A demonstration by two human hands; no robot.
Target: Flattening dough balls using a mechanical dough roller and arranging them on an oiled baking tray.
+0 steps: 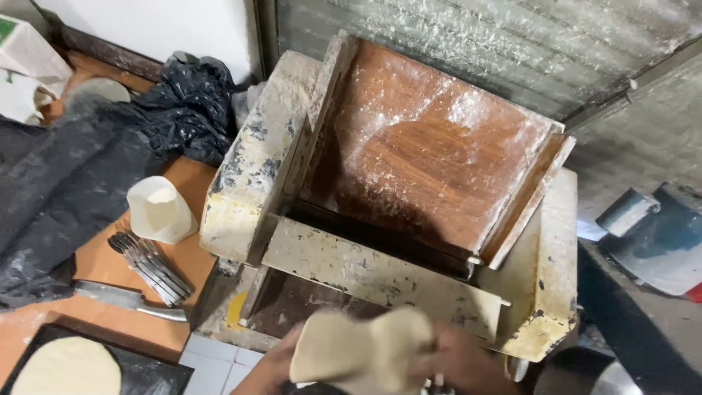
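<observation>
A: On the left, a flat dough round (67, 367) lies on a dark tray (150, 374); forks (150, 269) and a white cup (159, 210) sit on the orange tabletop (110, 260).

B: And the hands?

A: Left hand (274, 362) and right hand (459, 360), each grip closed on a dough sheet (363, 351), near the floured machine (409, 197).

B: Risks?

A: It sags between them; I'd judge it could tear. Fingers are blurred, wrists cut off.

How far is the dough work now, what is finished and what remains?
Done: one flat round dough disc lies on the dark tray at lower left. In hand: the left hand and right hand hold a stretched dough piece in front of the floury roller machine. Left: this piece is not yet round or on the tray; the wooden chute holds only flour.
</observation>
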